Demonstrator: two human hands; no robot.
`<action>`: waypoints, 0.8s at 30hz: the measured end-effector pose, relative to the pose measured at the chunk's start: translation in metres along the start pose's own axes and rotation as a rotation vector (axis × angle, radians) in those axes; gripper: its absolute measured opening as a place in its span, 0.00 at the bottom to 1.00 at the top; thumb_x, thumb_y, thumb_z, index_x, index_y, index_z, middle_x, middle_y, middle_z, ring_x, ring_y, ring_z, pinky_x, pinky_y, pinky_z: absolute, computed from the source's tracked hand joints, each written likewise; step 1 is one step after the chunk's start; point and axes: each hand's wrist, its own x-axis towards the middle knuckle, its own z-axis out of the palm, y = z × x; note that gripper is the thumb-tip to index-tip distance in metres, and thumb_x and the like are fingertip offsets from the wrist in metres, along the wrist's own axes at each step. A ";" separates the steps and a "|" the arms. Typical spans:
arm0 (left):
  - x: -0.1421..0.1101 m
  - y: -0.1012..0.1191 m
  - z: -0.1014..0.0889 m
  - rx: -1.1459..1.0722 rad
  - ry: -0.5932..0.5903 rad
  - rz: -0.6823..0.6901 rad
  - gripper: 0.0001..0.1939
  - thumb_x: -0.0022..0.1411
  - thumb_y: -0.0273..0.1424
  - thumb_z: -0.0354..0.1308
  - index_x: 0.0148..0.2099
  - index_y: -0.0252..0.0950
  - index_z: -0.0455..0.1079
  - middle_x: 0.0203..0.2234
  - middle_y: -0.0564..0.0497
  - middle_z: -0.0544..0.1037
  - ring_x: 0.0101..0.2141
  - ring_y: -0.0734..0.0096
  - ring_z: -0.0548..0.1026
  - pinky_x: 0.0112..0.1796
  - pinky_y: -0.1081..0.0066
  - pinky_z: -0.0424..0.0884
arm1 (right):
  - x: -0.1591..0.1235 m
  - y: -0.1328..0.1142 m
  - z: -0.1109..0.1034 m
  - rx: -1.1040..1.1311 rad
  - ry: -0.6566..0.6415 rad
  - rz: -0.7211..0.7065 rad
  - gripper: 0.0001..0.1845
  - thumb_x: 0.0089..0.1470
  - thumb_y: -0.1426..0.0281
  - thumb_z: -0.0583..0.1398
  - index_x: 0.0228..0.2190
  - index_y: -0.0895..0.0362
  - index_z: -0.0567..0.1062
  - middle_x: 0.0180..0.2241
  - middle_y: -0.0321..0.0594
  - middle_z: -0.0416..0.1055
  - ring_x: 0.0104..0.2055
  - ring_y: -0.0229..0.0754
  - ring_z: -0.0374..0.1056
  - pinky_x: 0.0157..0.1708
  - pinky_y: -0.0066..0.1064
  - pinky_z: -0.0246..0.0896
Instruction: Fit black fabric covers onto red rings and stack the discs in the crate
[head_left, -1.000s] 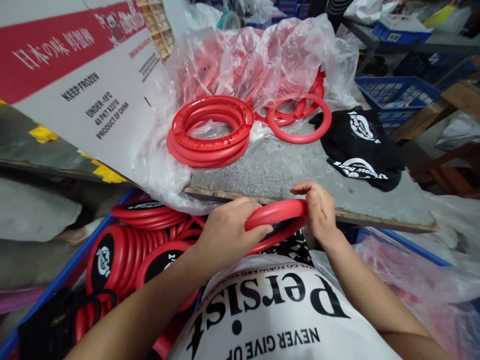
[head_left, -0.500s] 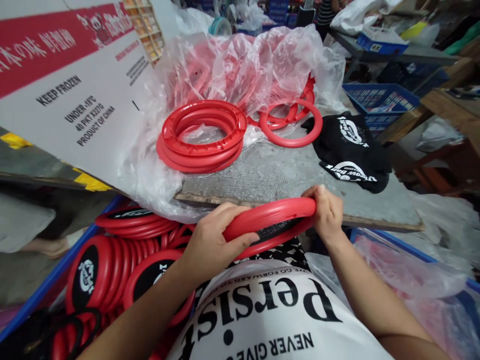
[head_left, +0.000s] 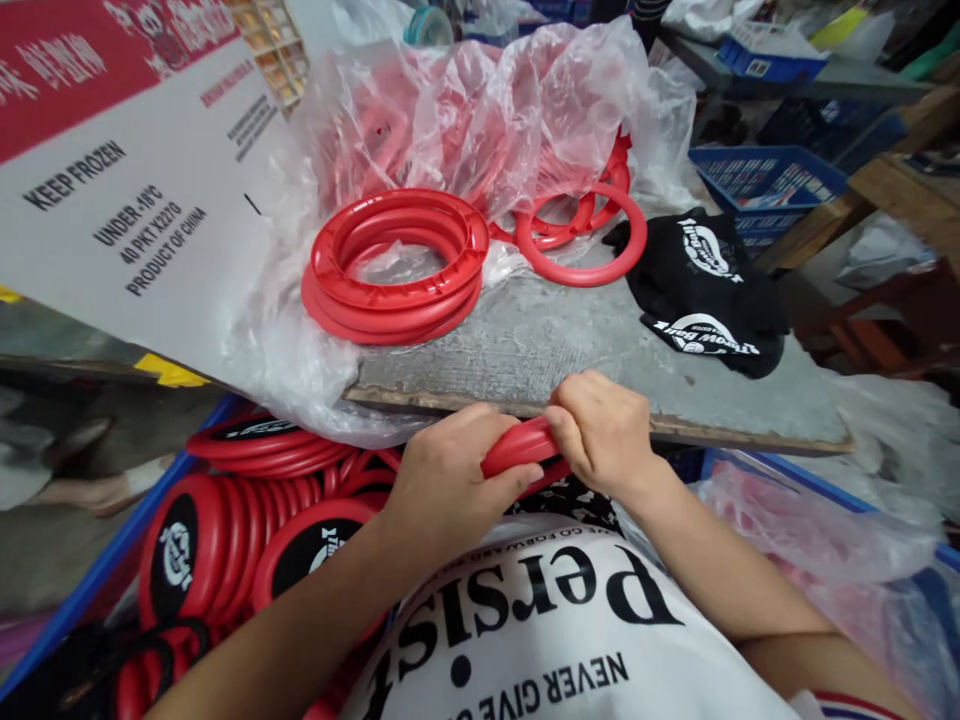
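While a stack of red rings (head_left: 394, 265) lies beyond it, one red ring (head_left: 517, 447), just before the table edge (head_left: 675, 428), is gripped by left hand (head_left: 450, 485) and right hand (head_left: 600, 435), both closed.

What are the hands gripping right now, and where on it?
Both hands hold one red ring by its rim: the left hand and right hand are closed on it close together, leaving a short stretch visible between them.

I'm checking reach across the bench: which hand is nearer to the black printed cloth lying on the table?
The right hand. It grips the red ring just below the table edge, down-left of the black cloth. The left hand holds the same ring further left, farther from the cloth.
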 end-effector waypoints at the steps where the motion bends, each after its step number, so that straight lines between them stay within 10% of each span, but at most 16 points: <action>1: 0.003 0.001 0.002 0.018 0.000 0.001 0.06 0.59 0.33 0.64 0.40 0.39 0.76 0.31 0.53 0.77 0.34 0.67 0.74 0.37 0.67 0.71 | 0.001 0.001 0.002 -0.021 0.024 -0.002 0.25 0.70 0.60 0.46 0.23 0.54 0.65 0.21 0.39 0.64 0.26 0.41 0.56 0.28 0.36 0.49; 13: -0.018 -0.016 -0.015 -0.084 0.069 0.000 0.20 0.60 0.37 0.66 0.54 0.41 0.72 0.45 0.51 0.78 0.45 0.65 0.77 0.47 0.65 0.74 | -0.042 0.056 0.012 0.482 0.330 0.485 0.29 0.71 0.55 0.47 0.23 0.54 0.71 0.23 0.37 0.71 0.26 0.41 0.66 0.30 0.35 0.60; 24: -0.023 -0.009 -0.024 0.049 0.003 0.002 0.14 0.62 0.37 0.62 0.49 0.40 0.73 0.40 0.52 0.79 0.39 0.65 0.77 0.39 0.67 0.74 | -0.053 0.054 0.025 0.546 0.255 0.433 0.26 0.71 0.58 0.47 0.26 0.55 0.72 0.26 0.38 0.72 0.29 0.41 0.68 0.33 0.35 0.60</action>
